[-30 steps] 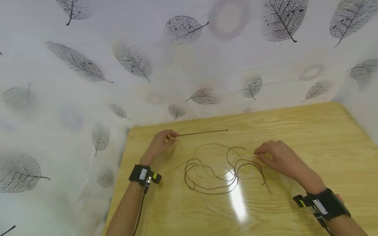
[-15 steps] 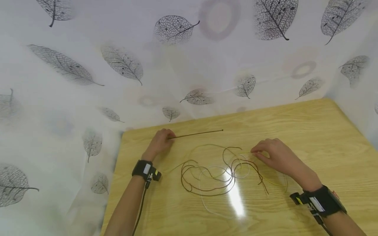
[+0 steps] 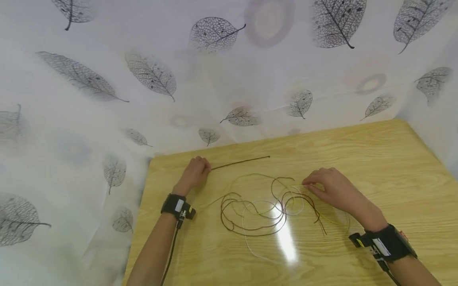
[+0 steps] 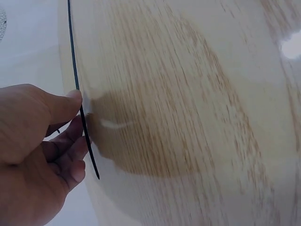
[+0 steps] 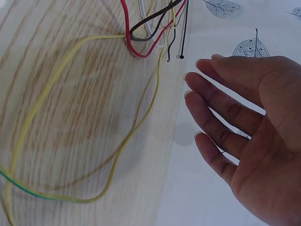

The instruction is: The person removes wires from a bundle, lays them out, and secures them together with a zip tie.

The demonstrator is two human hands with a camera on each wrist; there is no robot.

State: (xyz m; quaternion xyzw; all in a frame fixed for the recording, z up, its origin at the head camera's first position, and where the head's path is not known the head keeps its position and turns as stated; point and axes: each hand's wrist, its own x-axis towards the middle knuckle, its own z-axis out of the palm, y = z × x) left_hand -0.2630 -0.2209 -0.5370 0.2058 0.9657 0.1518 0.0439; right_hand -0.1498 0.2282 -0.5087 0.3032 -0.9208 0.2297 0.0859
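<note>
In the head view, my left hand [image 3: 195, 172] pinches a thin black cable tie [image 3: 241, 161] near its tail, at the table's back left. The left wrist view shows the thumb and fingers on the tie [image 4: 73, 52], its pointed tail sticking out past them. Its small square head [image 5: 181, 57] appears in the right wrist view. My right hand [image 3: 336, 188] hovers at the right of a loose tangle of wires, fingers relaxed and gently bent. No wire shows between its fingers [image 5: 221, 101]. The tangle includes a yellow wire [image 5: 56, 75], a red wire [image 5: 137, 55] and a brown wire [image 3: 255, 235].
A white wire [image 3: 250, 249] curves toward the front of the wood-grain table [image 3: 386, 167]. Behind and to the left hangs a pale leaf-patterned sheet [image 3: 179, 79]. A black cable [image 3: 171, 250] runs from the left wrist camera band [image 3: 175, 205].
My left hand has turned slightly, and the tie's near end is now hidden behind its fingers in the head view. The right hand and wires look nearly the same. The head view shifted a little.
</note>
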